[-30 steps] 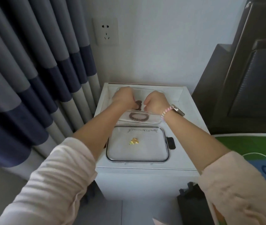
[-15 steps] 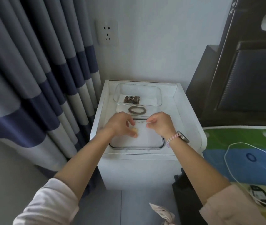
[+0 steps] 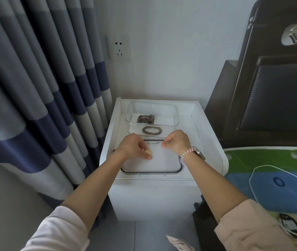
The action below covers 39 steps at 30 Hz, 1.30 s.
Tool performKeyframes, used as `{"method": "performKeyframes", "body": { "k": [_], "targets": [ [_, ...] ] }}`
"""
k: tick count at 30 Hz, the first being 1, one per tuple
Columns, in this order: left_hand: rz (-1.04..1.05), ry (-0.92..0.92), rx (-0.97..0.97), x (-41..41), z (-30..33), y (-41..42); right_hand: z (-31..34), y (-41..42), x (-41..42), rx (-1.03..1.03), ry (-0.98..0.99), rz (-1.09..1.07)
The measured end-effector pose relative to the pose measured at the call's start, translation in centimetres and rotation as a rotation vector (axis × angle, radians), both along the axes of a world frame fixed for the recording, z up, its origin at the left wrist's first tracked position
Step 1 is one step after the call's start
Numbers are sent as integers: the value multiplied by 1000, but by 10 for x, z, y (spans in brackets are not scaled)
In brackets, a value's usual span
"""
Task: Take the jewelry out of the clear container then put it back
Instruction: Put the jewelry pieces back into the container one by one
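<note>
Clear container with dark bracelet; left grip pinching gold piece, right grip clenched.

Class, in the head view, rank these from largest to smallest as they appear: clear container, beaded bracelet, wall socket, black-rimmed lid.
1. black-rimmed lid, nearest the camera
2. clear container
3. wall socket
4. beaded bracelet

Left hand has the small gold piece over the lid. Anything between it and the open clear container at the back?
The left hand pinches the small gold jewelry piece above the black-rimmed lid. A brown beaded bracelet lies in front of the clear plastic container, easily lifted over. The right hand sits aside.
</note>
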State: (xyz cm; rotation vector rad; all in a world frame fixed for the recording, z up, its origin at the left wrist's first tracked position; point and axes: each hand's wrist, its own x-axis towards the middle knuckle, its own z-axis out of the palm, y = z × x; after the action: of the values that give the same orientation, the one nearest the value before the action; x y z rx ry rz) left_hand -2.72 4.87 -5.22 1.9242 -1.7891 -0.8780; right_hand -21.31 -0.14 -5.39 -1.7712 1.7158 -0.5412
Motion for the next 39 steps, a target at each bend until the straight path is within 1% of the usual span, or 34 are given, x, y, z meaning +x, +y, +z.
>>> {"method": "performKeyframes", "body": {
  "k": [3,7,9,11,12,13,15,16,19,20,22,26,28,30,31,33,36,39],
  "targets": [
    [31,23,-17,0,-3,1,5,1,5,51,113,42],
    [83,91,-69,3,-5,3,4,11,12,43,368,149],
    [120,109,-93,5,-5,4,3,17,12,3,382,144],
    [139,109,-112,8,-6,4,4,20,9,-64,252,111],
    [142,108,-118,9,-6,4,6,22,8,-84,131,77],
    [143,112,-122,10,-6,4,8,22,6,-72,-39,22],
    [137,118,-127,10,-5,5,13,23,4,33,-399,-80],
    [132,123,-128,9,-4,5,15,24,3,96,-540,-110],
    [86,174,-148,6,6,6,22,26,-1,255,-870,-186],
    [53,190,-168,3,11,4,26,26,-4,277,-964,-210],
    [-24,194,-228,-4,25,-3,36,26,-11,267,-1091,-261],
    [-71,162,-390,-36,61,-31,58,28,-32,178,-1235,-363],
    [-117,124,-435,-57,77,-47,63,32,-43,128,-1200,-406],
    [-211,64,-417,-81,88,-62,61,36,-49,115,-1083,-439],
    [-264,2,-396,-92,90,-69,57,38,-52,118,-1014,-448],
    [-368,-213,-387,-117,90,-83,45,40,-59,134,-895,-452],
    [-487,-533,-385,-146,84,-99,25,37,-67,197,-793,-438],
    [-534,-718,-338,-162,70,-111,12,33,-71,225,-626,-387]
  ]
}}
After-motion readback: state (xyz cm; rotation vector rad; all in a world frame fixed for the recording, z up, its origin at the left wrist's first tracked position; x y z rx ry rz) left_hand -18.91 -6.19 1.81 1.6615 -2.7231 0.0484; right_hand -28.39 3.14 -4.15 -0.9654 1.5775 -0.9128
